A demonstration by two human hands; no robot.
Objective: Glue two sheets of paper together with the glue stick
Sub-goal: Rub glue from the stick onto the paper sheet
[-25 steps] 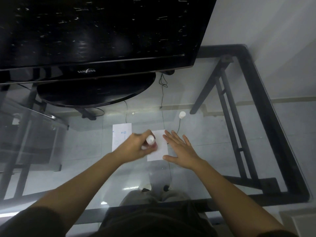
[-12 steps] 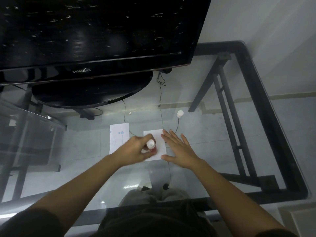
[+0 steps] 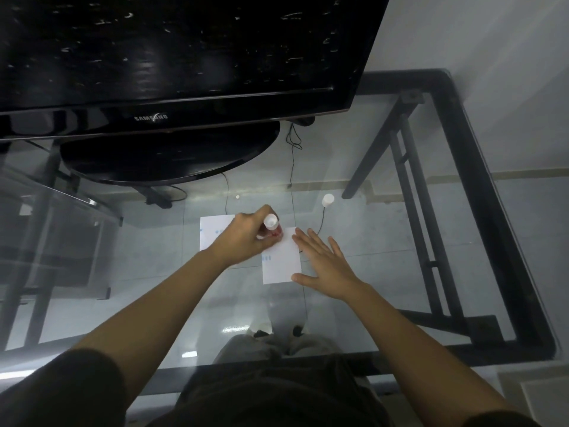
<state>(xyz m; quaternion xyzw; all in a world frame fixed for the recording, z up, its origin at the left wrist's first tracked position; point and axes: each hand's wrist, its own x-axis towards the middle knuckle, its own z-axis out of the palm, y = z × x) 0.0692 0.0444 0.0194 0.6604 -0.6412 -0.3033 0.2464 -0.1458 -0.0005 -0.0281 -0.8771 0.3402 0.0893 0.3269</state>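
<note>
Gripping glue stick (image 3: 271, 227) (left hand (image 3: 246, 238)), right hand (image 3: 326, 266) flat, fingers spread, on sheet's (image 3: 281, 266) right edge.

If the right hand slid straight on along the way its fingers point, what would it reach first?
Probably the left hand gripping the glue stick at the paper sheet's far end; the right hand's fingers aim up-left toward it.

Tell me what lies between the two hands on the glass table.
In the head view, the nearer paper sheet fills the gap between the left hand, which holds the glue stick, and the right hand, flat on its right edge. Nothing else lies there.
</note>
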